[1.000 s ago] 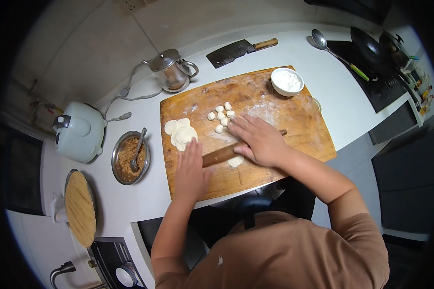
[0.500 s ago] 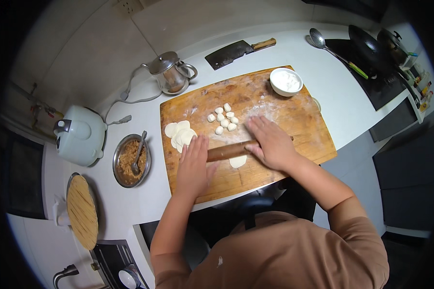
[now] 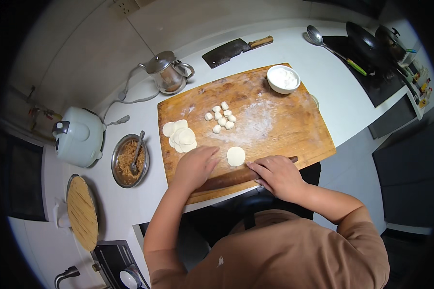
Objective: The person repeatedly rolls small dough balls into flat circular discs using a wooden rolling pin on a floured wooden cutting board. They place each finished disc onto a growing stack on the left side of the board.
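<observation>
A flat round dough wrapper lies by itself on the floured wooden cutting board. Between it and the board's near edge is a dark wooden rolling pin. My right hand grips the pin toward its right end, fingers above and thumb below. Over the pin's left end, my left hand is open, fingers stretched toward the wrapper; its palm hides that end. Overlapping rolled wrappers lie just beyond my left hand. Several small dough pieces sit grouped mid-board.
A white bowl of flour stands on the board's far right corner. Left of the board is a metal bowl of filling with a spoon. Behind are a steel kettle and a cleaver. A slotted spoon lies far right.
The rolling pin has come toward me, off the wrapper, which now shows whole and rounder. Both hands have drawn back nearer the board's front edge.
</observation>
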Action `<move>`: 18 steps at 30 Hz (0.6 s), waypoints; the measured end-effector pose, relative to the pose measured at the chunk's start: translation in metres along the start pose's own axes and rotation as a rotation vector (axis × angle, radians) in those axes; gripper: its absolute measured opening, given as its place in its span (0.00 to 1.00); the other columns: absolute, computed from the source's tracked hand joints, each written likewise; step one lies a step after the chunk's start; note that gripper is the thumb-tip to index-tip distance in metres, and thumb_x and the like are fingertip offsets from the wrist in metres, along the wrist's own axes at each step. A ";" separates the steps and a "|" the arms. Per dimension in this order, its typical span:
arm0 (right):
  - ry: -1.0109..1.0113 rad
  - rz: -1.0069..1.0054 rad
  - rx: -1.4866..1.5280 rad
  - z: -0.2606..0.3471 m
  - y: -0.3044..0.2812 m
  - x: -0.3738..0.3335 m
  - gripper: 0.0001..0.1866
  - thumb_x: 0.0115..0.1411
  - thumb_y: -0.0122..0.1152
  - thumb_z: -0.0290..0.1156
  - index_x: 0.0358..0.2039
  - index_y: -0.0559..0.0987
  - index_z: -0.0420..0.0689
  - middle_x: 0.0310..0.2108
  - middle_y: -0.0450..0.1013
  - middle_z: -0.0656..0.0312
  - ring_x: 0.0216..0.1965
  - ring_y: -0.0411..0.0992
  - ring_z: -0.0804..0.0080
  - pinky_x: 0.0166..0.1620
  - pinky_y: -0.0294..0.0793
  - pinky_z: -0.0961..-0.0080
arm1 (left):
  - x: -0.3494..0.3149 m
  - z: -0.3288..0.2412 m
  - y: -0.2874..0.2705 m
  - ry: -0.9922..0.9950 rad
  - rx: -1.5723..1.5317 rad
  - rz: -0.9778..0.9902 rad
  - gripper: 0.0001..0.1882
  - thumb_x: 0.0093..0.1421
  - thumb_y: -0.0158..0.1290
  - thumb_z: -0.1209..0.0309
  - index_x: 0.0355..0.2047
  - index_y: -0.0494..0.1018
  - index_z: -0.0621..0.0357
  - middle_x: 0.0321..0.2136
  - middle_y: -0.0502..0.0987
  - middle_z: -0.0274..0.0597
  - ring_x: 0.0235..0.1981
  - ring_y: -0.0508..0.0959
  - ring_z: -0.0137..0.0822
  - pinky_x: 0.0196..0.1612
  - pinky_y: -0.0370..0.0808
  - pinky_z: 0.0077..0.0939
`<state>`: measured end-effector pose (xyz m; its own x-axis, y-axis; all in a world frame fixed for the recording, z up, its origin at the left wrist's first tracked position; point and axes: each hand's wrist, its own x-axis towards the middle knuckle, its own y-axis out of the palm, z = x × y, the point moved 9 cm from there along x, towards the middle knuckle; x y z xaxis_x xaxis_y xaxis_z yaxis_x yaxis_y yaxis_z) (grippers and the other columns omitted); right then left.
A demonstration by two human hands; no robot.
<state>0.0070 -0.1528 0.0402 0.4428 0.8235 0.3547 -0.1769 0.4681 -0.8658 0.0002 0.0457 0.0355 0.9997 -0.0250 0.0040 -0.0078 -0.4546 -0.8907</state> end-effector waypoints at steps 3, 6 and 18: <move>-0.031 0.002 -0.011 0.000 0.000 0.001 0.27 0.55 0.65 0.35 0.57 0.74 0.47 0.42 0.74 0.62 0.43 0.72 0.61 0.47 0.70 0.64 | 0.032 -0.006 0.012 -0.006 -0.029 0.034 0.15 0.60 0.59 0.62 0.44 0.78 0.55 0.39 0.79 0.45 0.43 0.78 0.47 0.46 0.75 0.39; -0.022 0.013 0.008 -0.004 0.002 0.000 0.26 0.55 0.65 0.35 0.55 0.76 0.47 0.41 0.75 0.63 0.43 0.73 0.62 0.46 0.70 0.65 | 0.047 -0.006 0.027 -0.008 -0.039 0.088 0.13 0.58 0.62 0.64 0.40 0.78 0.55 0.36 0.79 0.44 0.41 0.78 0.46 0.44 0.74 0.38; -0.045 -0.006 0.006 -0.006 -0.001 0.000 0.26 0.54 0.66 0.35 0.55 0.76 0.48 0.41 0.75 0.63 0.43 0.73 0.62 0.46 0.71 0.65 | 0.016 0.030 -0.010 -0.212 -0.614 -0.209 0.08 0.58 0.62 0.77 0.38 0.80 0.58 0.31 0.80 0.33 0.31 0.77 0.23 0.38 0.77 0.20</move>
<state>0.0124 -0.1555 0.0386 0.4041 0.8342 0.3753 -0.1797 0.4747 -0.8616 0.0173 0.0764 0.0313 0.9644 0.2646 0.0028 0.2360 -0.8554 -0.4612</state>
